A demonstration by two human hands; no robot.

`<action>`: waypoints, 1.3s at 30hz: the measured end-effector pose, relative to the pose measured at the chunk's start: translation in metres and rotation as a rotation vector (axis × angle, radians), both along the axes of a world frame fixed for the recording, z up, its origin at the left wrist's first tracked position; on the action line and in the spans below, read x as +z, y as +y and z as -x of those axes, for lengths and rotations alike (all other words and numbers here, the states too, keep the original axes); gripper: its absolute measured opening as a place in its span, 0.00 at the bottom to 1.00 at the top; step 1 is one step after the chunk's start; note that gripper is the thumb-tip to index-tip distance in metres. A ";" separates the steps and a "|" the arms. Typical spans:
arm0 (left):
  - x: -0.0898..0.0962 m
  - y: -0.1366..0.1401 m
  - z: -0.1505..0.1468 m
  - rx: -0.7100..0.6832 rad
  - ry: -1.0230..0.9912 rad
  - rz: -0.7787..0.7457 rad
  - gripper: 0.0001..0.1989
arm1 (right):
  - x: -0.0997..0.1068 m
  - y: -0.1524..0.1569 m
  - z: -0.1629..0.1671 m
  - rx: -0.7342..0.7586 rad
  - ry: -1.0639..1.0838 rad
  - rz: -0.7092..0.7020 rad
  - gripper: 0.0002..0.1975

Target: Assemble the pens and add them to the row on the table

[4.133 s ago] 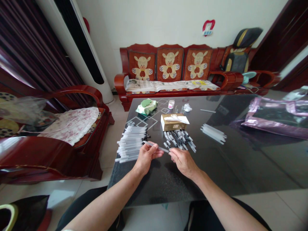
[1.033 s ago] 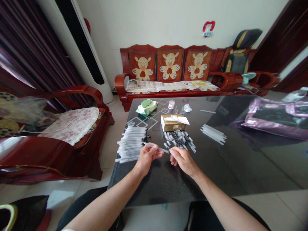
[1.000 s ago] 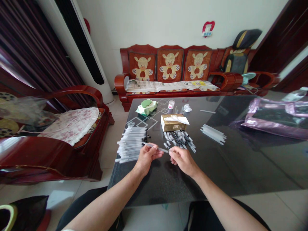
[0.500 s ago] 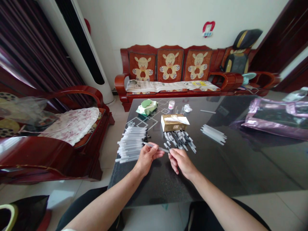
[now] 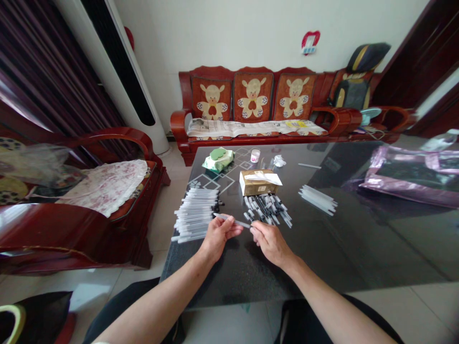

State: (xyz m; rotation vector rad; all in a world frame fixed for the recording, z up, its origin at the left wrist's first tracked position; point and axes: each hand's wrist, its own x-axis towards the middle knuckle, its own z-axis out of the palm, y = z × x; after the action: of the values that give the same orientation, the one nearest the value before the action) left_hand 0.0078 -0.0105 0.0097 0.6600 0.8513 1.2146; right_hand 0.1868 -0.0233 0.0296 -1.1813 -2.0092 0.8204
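Between my hands is a slim translucent pen (image 5: 241,223), tilted slightly down to the right. My left hand (image 5: 219,234) grips its barrel between thumb and fingers. My right hand (image 5: 269,240) is closed at the pen's dark right end; the fingertips hide whether a separate cap is there. Left of my left hand lies a stack of white translucent pens (image 5: 195,215) with dark ends pointing right. Just beyond my right hand is a loose pile of black-and-clear pen caps (image 5: 267,206). Farther right rests a bundle of white tubes (image 5: 317,199).
A tissue box (image 5: 258,185) stands behind the cap pile on the dark glossy table (image 5: 244,282). Behind it are a green wipes pack (image 5: 218,159), a small cup (image 5: 255,155), crumpled tissue (image 5: 279,161) and a single tube (image 5: 309,166). A purple-edged clear bag (image 5: 412,177) lies at the right.
My right hand's fingers have curled in more tightly around the pen's right end, and the hand has turned slightly. My left hand and the pen have barely moved.
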 end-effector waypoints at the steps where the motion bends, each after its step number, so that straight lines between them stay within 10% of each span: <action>1: 0.001 0.000 0.000 -0.005 0.001 -0.008 0.14 | -0.001 0.000 0.000 0.002 0.036 0.048 0.15; 12: 0.003 0.000 0.001 -0.021 -0.025 -0.051 0.13 | -0.015 0.003 0.009 0.034 0.664 0.738 0.21; 22: -0.001 0.001 0.002 0.019 0.003 0.012 0.12 | -0.005 0.003 -0.005 -0.059 0.113 0.132 0.09; 29: -0.002 0.000 0.001 0.004 0.002 -0.001 0.12 | -0.001 0.001 0.000 -0.033 -0.045 -0.044 0.12; 39: -0.001 0.000 0.002 0.001 -0.016 -0.027 0.12 | -0.019 0.004 0.007 0.031 0.534 0.652 0.20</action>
State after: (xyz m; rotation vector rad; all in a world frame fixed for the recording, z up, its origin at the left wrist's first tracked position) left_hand 0.0062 -0.0107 0.0084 0.6708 0.8229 1.2333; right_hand 0.1798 -0.0188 0.0105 -1.0951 -1.3530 1.6846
